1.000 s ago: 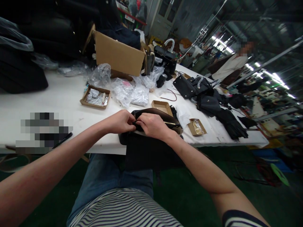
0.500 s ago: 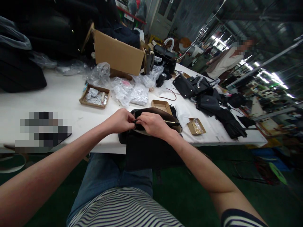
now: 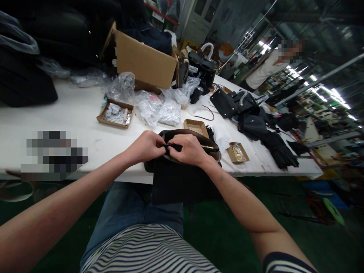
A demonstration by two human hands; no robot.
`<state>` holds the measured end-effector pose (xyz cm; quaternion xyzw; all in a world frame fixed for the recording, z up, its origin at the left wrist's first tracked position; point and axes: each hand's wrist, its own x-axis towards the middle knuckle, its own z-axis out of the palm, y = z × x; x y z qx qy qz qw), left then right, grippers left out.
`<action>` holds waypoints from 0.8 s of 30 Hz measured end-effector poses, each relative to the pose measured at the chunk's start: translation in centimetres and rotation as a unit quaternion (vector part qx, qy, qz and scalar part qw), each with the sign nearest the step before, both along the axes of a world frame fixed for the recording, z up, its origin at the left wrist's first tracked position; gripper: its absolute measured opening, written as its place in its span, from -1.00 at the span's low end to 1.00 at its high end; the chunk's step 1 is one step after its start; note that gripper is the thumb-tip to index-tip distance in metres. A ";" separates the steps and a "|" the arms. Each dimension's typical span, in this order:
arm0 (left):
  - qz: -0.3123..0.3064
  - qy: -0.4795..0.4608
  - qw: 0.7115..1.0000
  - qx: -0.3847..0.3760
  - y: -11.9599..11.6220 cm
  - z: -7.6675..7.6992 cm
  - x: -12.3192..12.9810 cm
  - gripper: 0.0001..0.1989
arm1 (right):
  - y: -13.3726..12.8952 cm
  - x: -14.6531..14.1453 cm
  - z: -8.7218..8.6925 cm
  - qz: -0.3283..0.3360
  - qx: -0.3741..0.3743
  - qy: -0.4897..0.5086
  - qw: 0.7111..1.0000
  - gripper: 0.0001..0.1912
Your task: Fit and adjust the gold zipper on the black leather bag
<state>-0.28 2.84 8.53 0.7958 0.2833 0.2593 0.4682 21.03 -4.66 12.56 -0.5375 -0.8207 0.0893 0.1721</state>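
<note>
A black bag [image 3: 184, 182] lies at the table's front edge, its mouth open and its black flap hanging down over the edge. A gold-toothed zipper [image 3: 209, 147] runs along the right part of the opening. My left hand [image 3: 149, 146] pinches the left end of the black zipper strip. Close beside it, my right hand [image 3: 186, 148] pinches the same strip, fingers bent over the opening. Both hands are closed, fingertips almost meeting. The bag's inside is mostly hidden behind my right hand.
On the white table [image 3: 76, 121] are a cardboard tray of small parts [image 3: 116, 113], plastic bags [image 3: 148, 108], a big carton [image 3: 145, 58], a small box with a gold-coloured packet [image 3: 238, 152] and black bags [image 3: 250, 125]. A person [image 3: 260, 72] stands at the back right.
My right hand has drawn slightly away from my left, and more of the black strip shows between them. The person in the back has shifted posture. The view has moved slightly.
</note>
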 end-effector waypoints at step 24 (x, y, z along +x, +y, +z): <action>-0.029 0.125 0.978 0.167 0.5 1.7 0.9 -0.69 | -0.9 0.4 1.3 -0.014 0.012 -0.073 0.997 -0.80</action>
